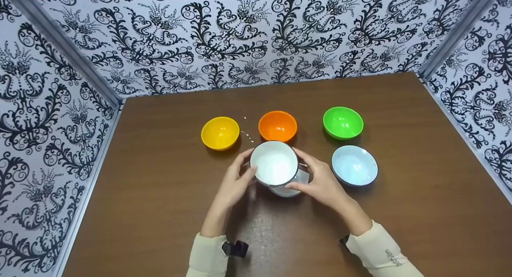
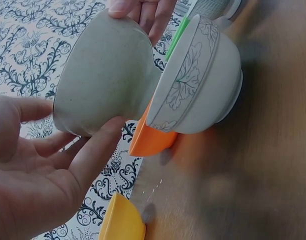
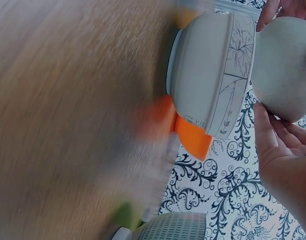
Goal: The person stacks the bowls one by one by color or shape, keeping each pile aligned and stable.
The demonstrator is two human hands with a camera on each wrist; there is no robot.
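Note:
A pale bowl with a dark rim (image 1: 275,163) is raised between both hands above the table. My left hand (image 1: 235,183) grips its left side, thumb near the rim. On the opposite side my right hand (image 1: 323,185) holds it with spread fingers and thumb. Beneath it stands a white bowl with a leaf pattern (image 2: 208,80), mostly covered in the head view. In the left wrist view, the raised bowl (image 2: 105,75) tilts beside the leaf-patterned bowl's rim; whether they touch I cannot tell.
A yellow bowl (image 1: 220,133), an orange bowl (image 1: 278,126) and a green bowl (image 1: 343,123) stand in a back row. Right of the hands is a light blue bowl (image 1: 354,165). Several small pale bits (image 1: 248,135) lie between yellow and orange. Patterned walls (image 1: 248,33) border the brown table (image 1: 152,181).

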